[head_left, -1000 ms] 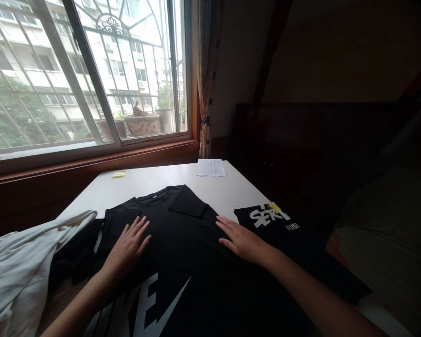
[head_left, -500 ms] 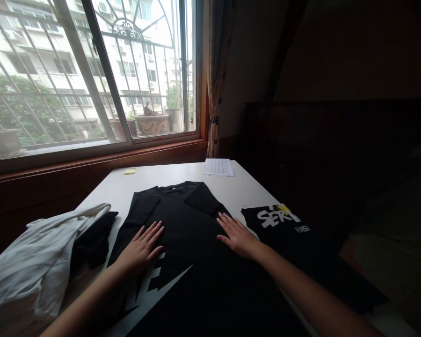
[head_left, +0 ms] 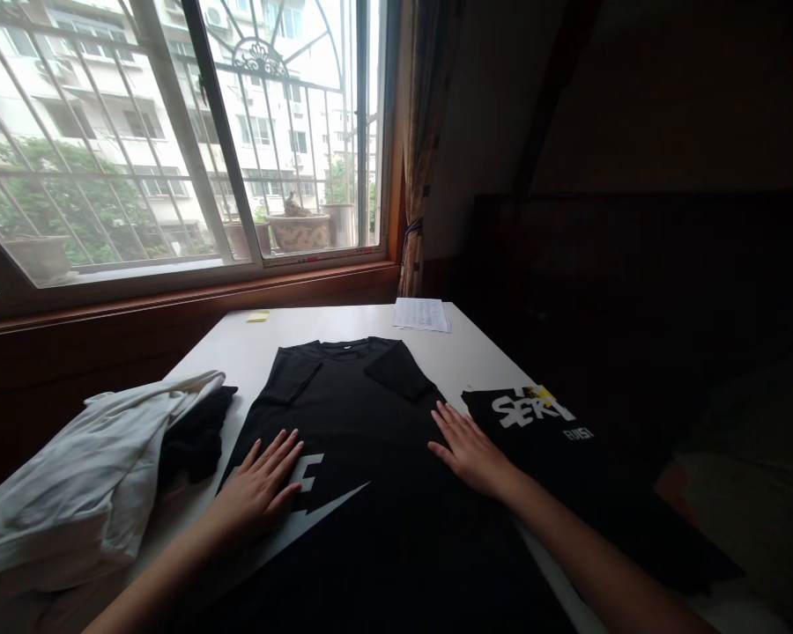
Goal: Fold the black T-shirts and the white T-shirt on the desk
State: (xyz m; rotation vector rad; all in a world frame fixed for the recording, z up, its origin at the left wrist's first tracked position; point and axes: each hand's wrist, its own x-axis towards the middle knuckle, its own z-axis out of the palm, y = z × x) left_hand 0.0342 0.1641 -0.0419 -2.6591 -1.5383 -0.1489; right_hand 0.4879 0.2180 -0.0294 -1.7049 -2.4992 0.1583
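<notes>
A black T-shirt [head_left: 370,423] lies spread on the white table, its collar toward the window and its short sleeves turned inward over the front. Grey lettering and a pointed grey shape show on its chest, partly covered by my left hand [head_left: 259,482]. That hand rests flat on the left side of the shirt, fingers stretched out. On the shirt's right edge, below the sleeve, my right hand [head_left: 470,449] lies with its fingers extended. Neither hand grips the cloth. The shirt's lower end fades into shadow near me.
Heaped at the left are a pale grey garment [head_left: 99,475] and a dark one [head_left: 198,436]. Another black garment with white and yellow print [head_left: 535,409] lies at the right. Papers [head_left: 423,314] and a yellow note [head_left: 257,316] sit on the table's [head_left: 334,320] far end, near the window.
My left hand has slid back toward me over the grey lettering. My right hand remains on the right edge of the shirt. The view has shifted slightly left.
</notes>
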